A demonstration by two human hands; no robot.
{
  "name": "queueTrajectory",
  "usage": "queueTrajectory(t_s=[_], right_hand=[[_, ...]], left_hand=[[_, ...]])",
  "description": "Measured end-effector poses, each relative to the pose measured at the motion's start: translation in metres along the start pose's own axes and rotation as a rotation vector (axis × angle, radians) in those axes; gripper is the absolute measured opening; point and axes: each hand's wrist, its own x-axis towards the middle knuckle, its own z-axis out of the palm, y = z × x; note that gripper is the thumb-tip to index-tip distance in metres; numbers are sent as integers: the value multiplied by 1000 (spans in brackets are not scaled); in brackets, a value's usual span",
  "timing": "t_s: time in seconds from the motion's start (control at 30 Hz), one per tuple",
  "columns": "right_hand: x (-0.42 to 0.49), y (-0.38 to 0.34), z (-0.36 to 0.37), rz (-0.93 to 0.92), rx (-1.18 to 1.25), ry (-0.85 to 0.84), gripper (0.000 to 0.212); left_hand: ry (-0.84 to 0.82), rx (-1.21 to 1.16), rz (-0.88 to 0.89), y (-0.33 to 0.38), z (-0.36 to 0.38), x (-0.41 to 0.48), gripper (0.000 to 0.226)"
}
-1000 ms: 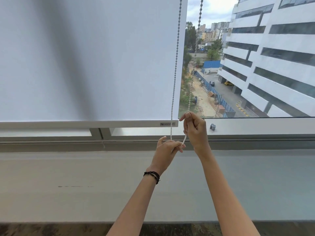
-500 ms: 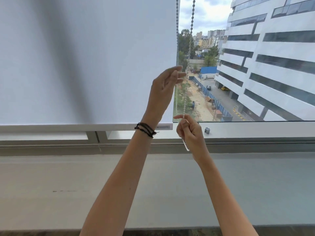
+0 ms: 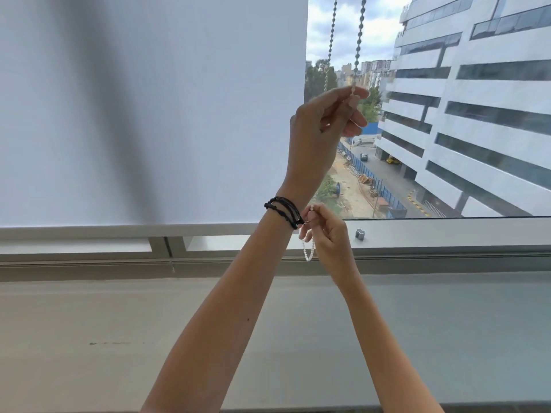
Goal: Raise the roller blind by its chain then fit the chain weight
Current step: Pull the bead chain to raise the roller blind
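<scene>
- Office blocks (image 3: 477, 129) rise outside beside the white roller blind (image 3: 149, 114), which hangs low, almost to the window frame (image 3: 447, 234).
- Left hand (image 3: 322, 126) pinches the bead chain (image 3: 361, 25) high; right hand (image 3: 328, 236) pinches its bottom loop.
- Chain looks light and limp, with beads aiding grip; best pulled straight down.
- Small grey piece (image 3: 360, 234) on that frame may be the weight.

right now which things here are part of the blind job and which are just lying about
Job:
blind
chain
left hand, pinching the chain high up
right hand, holding its bottom loop
grey piece on the frame, likely the weight

Not the job:
bracelet
ledge
building outside
</scene>
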Motion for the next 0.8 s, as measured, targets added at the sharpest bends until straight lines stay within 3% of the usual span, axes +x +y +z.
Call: queueTrajectory(t_s=[0.27,0.5,0.8], right_hand=[[-1,5,2,-14,-7,8,27],[-4,13,-2,4,-31,-43,16],[-5,17,-3,9,-55,-42,20]], left_hand=[[-91,-41,-34,6,-8,-4,16],[-38,0,-12,-4,-20,-8,17],[-3,-11,-14,-14,-31,-6,18]])
